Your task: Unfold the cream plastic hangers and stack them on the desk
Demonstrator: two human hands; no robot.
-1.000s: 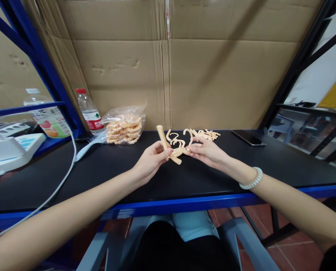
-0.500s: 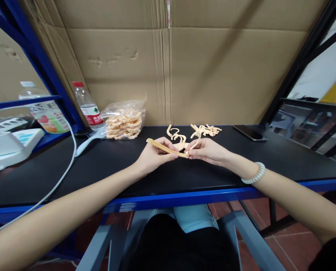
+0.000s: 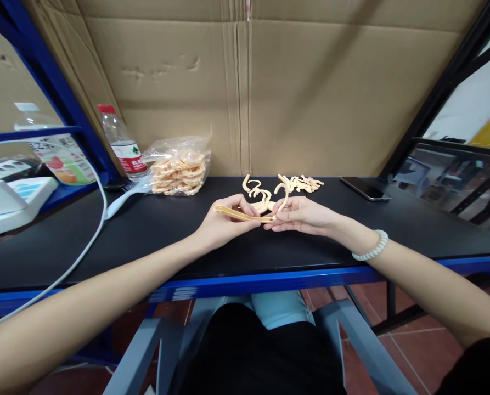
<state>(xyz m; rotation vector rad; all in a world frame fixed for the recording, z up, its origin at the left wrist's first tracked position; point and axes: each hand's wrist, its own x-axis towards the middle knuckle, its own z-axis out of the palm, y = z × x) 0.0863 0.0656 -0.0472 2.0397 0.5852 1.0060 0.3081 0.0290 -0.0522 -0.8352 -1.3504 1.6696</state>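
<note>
My left hand (image 3: 227, 220) pinches a long, flat, pale yellow strip (image 3: 236, 214) between thumb and fingers, its free end pointing left. My right hand (image 3: 300, 215) grips a curved, hook-shaped piece (image 3: 285, 197) that stands up from its fingertips. The right end of the strip meets the base of the hook at the right fingertips; whether they are joined I cannot tell. Just behind the hands, curved pieces (image 3: 264, 203) lie on the black table (image 3: 154, 241), partly hidden by the fingers. Further back is a heap of small pale pieces (image 3: 304, 184).
A clear bag of similar pieces (image 3: 179, 173) stands at the back left beside a red-capped bottle (image 3: 125, 148) and a light blue handle (image 3: 125, 200). A phone (image 3: 365, 188) lies at the back right. A white cable (image 3: 86, 258) crosses the left side.
The view has tilted slightly downward. The hook in my right hand has turned, its curved tip now pointing left, and the strip in my left hand lies flatter.
</note>
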